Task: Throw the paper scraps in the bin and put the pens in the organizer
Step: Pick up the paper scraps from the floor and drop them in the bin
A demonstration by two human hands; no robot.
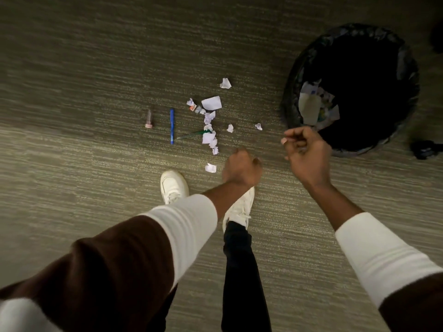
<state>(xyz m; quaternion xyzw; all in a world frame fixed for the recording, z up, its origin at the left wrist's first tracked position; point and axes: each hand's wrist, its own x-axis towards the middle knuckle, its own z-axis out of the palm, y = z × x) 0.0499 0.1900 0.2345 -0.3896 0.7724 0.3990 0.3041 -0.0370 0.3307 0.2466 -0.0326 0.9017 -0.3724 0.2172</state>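
White paper scraps (209, 121) lie scattered on the carpet floor (84, 80), well left of the black-lined bin (299, 75), which already holds some paper. A blue pen (171, 127) and a green pen (191, 134) lie at the scraps' left edge, with a small pink-capped tube (149, 119) farther left. The left hand (241, 167), curled into a loose fist, hangs just below the scraps; whether it holds anything cannot be told. The right hand (305, 153), fingers bent and thumb meeting fingertips, is beside the bin's near rim.

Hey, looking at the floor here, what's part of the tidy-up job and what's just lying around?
Part of the job:
paper scraps
blue pen
green pen
bin

Just lying about:
small pink-capped tube
dark object right of the bin

No organizer is in view.
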